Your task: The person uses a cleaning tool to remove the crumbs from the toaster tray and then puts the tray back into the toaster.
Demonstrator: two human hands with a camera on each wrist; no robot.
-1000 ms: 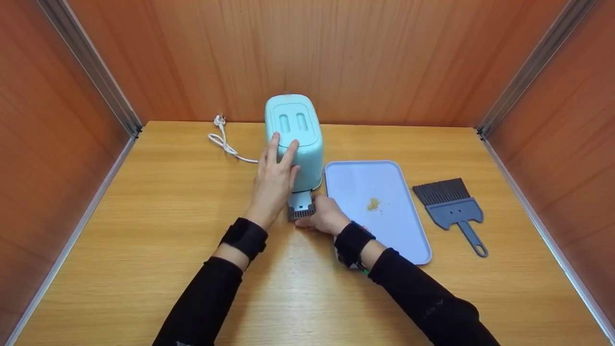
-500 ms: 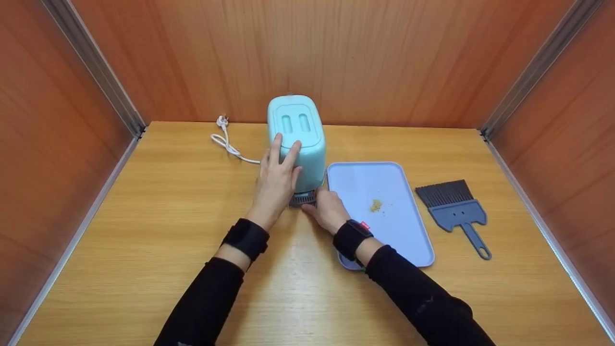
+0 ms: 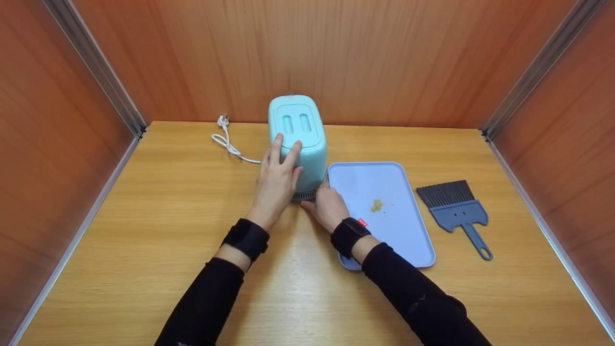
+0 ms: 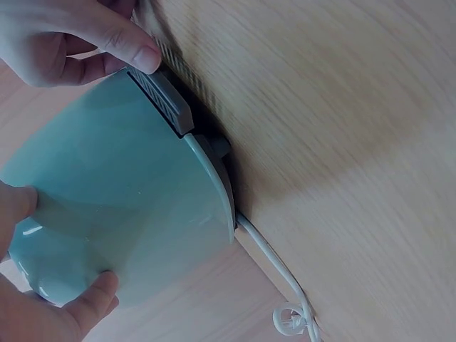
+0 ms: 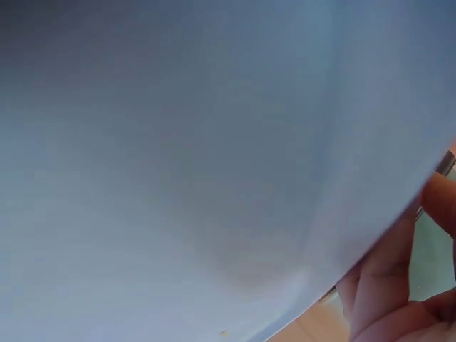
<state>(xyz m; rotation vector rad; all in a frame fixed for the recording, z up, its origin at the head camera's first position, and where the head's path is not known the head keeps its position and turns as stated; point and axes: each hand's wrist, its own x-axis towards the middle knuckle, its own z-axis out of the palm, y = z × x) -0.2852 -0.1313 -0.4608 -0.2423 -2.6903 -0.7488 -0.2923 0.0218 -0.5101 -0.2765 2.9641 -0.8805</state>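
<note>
A mint-green toaster (image 3: 298,113) stands upright near the back of the table, two oblong marks on its top. My left hand (image 3: 274,190) rests on its near end, fingers spread over the top edge. The dark ridged end of a crumb tray (image 3: 303,196) shows low at the toaster's near side, almost flush with the body. My right hand (image 3: 331,207) holds that end from the right; in the left wrist view its thumb lies along the crumb tray's grip (image 4: 167,100). The rest of the crumb tray is hidden inside the toaster.
A lavender serving tray (image 3: 370,180) lies right of the toaster, under my right wrist, with a small heap of crumbs (image 3: 376,205). Farther right is a grey hand brush (image 3: 459,214). A white power cord (image 3: 226,141) curls at left; wooden panels stand behind and beside.
My right hand has pushed the crumb tray away from me, from sticking well out to nearly flush with the toaster. My left hand stays on the toaster.
</note>
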